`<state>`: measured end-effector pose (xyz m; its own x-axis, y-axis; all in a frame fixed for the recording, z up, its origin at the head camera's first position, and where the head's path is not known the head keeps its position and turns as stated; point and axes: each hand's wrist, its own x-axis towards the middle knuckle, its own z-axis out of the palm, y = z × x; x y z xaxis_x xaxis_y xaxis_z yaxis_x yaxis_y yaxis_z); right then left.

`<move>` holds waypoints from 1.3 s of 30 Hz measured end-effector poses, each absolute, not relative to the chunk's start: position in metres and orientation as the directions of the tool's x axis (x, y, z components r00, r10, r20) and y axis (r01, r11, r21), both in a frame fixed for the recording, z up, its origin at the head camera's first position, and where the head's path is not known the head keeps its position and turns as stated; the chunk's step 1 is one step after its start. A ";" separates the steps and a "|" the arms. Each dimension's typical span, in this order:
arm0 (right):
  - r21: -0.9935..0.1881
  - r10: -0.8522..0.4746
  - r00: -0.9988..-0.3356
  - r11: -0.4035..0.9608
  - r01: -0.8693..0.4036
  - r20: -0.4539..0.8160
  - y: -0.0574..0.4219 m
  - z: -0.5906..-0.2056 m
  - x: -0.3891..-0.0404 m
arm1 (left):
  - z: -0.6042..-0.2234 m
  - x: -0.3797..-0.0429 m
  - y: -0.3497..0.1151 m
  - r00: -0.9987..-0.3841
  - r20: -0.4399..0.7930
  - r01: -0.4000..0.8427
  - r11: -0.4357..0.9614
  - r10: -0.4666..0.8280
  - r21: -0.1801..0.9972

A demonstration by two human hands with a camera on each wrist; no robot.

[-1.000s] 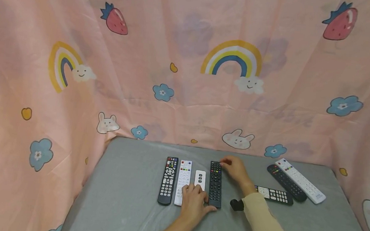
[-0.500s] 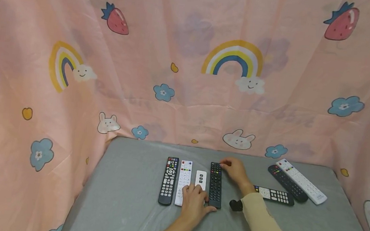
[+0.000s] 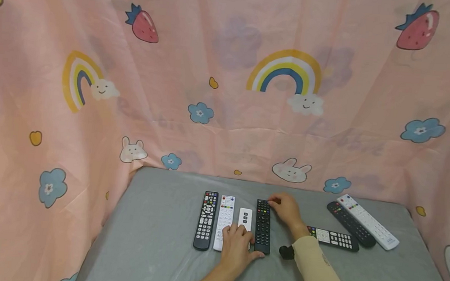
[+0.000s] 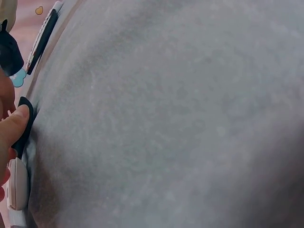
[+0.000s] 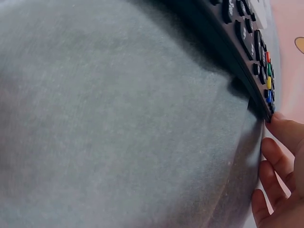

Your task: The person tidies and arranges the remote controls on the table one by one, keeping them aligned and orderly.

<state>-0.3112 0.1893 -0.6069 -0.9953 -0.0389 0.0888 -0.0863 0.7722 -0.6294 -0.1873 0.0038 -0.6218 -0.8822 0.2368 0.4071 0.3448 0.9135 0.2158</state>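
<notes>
In the head view, a black remote control (image 3: 263, 228) with coloured buttons lies lengthwise, between my hands. My left hand (image 3: 235, 248) has its thumb at the lower end of this remote and a fingertip beside its left edge; it partly covers a small white remote (image 3: 245, 217). My right hand (image 3: 286, 210) touches the black remote's far right corner. The right wrist view shows one digit (image 5: 285, 128) against that end, the other fingers loosely bent and apart from it. Left of these lie a white remote (image 3: 225, 217) and a black one with white buttons (image 3: 205, 220).
A grey cloth (image 3: 151, 233) covers the table. At the right, a black remote with a white keypad (image 3: 337, 239) lies crosswise, near a slanted black remote (image 3: 351, 223) and a long white remote (image 3: 367, 222). A patterned pink curtain (image 3: 165, 85) hangs behind.
The far end of the black remote between my hands has shifted slightly toward me, with my right hand moving along with it. My left hand keeps nearly the same place.
</notes>
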 end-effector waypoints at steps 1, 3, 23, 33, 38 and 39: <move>-0.625 -0.036 -0.995 0.776 -0.084 0.089 0.189 -0.607 -0.311 | -0.622 -0.187 0.004 -0.883 0.406 0.344 0.914 0.237 0.215; -0.612 -0.034 -0.995 0.787 -0.084 0.093 0.189 -0.608 -0.311 | -0.621 -0.187 0.004 -0.884 0.405 0.342 0.915 0.235 0.215; -0.629 -0.001 -0.997 0.776 -0.048 0.075 0.191 -0.607 -0.308 | -0.620 -0.185 0.003 -0.896 0.379 0.330 0.917 0.230 0.224; -0.681 -0.063 -0.995 0.726 -0.102 0.082 0.195 -0.604 -0.307 | -0.617 -0.186 0.000 -0.880 0.414 0.349 0.907 0.232 0.234; -0.715 -0.085 -0.995 0.693 -0.096 0.051 0.202 -0.601 -0.306 | -0.613 -0.188 -0.003 -0.891 0.386 0.363 0.888 0.242 0.282; -0.717 -0.092 -0.994 0.690 -0.101 0.052 0.203 -0.600 -0.306 | -0.612 -0.188 -0.003 -0.892 0.383 0.366 0.883 0.242 0.294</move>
<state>-0.3056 0.2034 -0.6001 -0.9944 -0.0918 0.0521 -0.1013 0.6900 -0.7167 -0.1882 -0.0035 -0.6123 -0.8917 0.2419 0.3825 0.3657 0.8831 0.2939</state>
